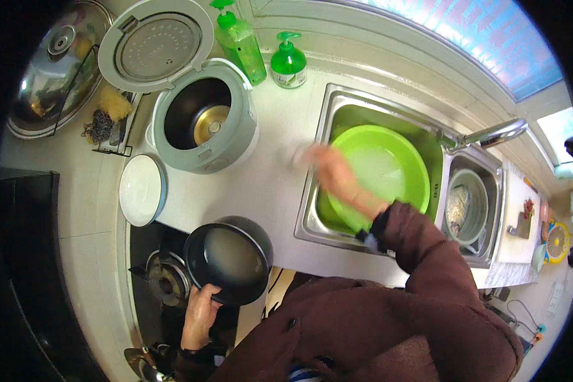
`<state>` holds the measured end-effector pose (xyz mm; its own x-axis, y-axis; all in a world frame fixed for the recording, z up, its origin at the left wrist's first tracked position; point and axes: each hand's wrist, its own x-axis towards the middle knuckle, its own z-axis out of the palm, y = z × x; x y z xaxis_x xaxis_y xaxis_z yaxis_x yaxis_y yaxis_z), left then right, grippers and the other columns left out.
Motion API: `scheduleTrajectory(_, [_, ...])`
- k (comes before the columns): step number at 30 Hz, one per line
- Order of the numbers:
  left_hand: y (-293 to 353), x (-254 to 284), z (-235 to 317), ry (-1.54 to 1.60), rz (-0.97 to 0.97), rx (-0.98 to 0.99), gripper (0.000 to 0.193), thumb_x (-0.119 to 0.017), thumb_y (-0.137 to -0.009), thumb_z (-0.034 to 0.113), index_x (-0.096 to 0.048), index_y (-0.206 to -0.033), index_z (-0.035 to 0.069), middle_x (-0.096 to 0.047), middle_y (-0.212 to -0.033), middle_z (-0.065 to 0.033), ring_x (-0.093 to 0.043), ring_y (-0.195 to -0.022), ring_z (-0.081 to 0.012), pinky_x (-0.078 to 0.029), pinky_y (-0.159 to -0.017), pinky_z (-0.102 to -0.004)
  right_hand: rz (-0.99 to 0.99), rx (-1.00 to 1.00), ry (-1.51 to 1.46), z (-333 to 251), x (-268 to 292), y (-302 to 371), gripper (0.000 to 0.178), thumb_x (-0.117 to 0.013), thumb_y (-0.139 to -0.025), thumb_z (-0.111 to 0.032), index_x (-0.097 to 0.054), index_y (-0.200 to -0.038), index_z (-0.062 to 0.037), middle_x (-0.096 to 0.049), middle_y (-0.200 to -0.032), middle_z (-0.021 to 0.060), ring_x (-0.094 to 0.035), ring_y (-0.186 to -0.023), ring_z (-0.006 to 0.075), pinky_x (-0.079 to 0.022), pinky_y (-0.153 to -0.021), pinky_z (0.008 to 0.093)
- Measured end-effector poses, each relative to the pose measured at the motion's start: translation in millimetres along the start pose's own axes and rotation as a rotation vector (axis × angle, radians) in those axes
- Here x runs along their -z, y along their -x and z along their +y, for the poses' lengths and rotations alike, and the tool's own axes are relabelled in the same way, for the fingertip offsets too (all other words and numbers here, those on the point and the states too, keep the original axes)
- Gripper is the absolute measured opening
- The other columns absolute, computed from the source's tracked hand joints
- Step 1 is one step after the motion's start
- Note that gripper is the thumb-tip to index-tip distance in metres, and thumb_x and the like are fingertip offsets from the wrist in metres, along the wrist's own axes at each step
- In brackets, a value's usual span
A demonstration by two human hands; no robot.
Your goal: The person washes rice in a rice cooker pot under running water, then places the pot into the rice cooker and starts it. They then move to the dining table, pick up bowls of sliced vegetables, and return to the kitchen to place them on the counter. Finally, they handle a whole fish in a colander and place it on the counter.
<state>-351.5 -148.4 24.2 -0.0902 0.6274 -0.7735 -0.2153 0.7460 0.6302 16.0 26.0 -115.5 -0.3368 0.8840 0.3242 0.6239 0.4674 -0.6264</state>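
One-handedly holds pot [229, 261] by rim, just beyond fingers of left hand [202, 312]; could drop it through lopsided grip. Cannot tell blurred right hand [334, 170] wide from narrow; could knock adjacent basin [419, 175] by dipping.

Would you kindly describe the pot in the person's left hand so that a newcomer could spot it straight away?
From the steel sink, follow the white counter left to the black stove. There the left hand holds a round, dark pot by its rim, with pale contents. Its dark outside sets it apart from the open, pale green rice cooker on the counter.
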Motion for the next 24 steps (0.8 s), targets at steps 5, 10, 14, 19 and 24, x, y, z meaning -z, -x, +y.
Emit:
scheduleTrajectory(5, [-5,-5,-4,-0.022,-0.040,-0.016,0.027,-0.049,-0.078,0.004,-0.056,-0.104,-0.003,-0.062,-0.095,-0.0113,-0.062,-0.078,-0.0235,-0.050,-0.066,-0.0356,0.146,-0.523,-0.105,5,-29,37,0.055,-0.055,-0.077,-0.002,-0.039,-0.129,0.0040,-0.047,-0.122,0.0296,-0.045,-0.114,0.0441,-0.035,-0.102,0.0461])
scheduleTrajectory(10, [-15,-23,-1,0.049,-0.092,0.016,0.028,-0.048,-0.078,0.003,-0.055,-0.104,-0.006,-0.062,-0.099,-0.0132,-0.064,-0.085,-0.0259,-0.052,-0.071,-0.0393,-0.386,-0.297,-0.058,-50,0,97,0.046,-0.053,-0.072,0.000,-0.054,-0.118,-0.0077,-0.051,-0.122,0.0214,-0.048,-0.112,0.0420,-0.041,-0.096,0.0458])
scheduleTrajectory(14, [-21,-41,9,0.009,-0.235,0.006,0.039,-0.047,-0.078,0.004,-0.050,-0.115,-0.005,-0.061,-0.106,-0.0155,-0.063,-0.095,-0.0301,-0.053,-0.080,-0.0460,-0.768,-0.342,-0.001,-66,53,86,0.035,-0.053,-0.074,-0.006,-0.065,-0.106,-0.0124,-0.061,-0.111,0.0140,-0.057,-0.101,0.0357,-0.047,-0.087,0.0422])
scheduleTrajectory(19, [-15,-56,26,-0.060,-0.251,0.031,0.042,-0.046,-0.079,0.005,-0.047,-0.120,-0.004,-0.059,-0.110,-0.0148,-0.063,-0.094,-0.0283,-0.055,-0.078,-0.0441,-0.518,-0.486,-0.329,-74,76,45,0.040,-0.051,-0.081,-0.011,-0.057,-0.120,-0.0074,-0.060,-0.112,0.0186,-0.059,-0.101,0.0310,-0.046,-0.088,0.0380])
scheduleTrajectory(24, [-3,-73,46,-0.085,-0.339,-0.045,0.041,-0.045,-0.079,0.003,-0.046,-0.119,-0.005,-0.059,-0.106,-0.0138,-0.064,-0.091,-0.0255,-0.055,-0.078,-0.0425,-0.242,-0.273,-0.353,-105,57,12,0.053,-0.054,-0.090,-0.032,-0.041,-0.137,-0.0101,-0.050,-0.129,0.0162,-0.051,-0.114,0.0263,-0.043,-0.093,0.0363])
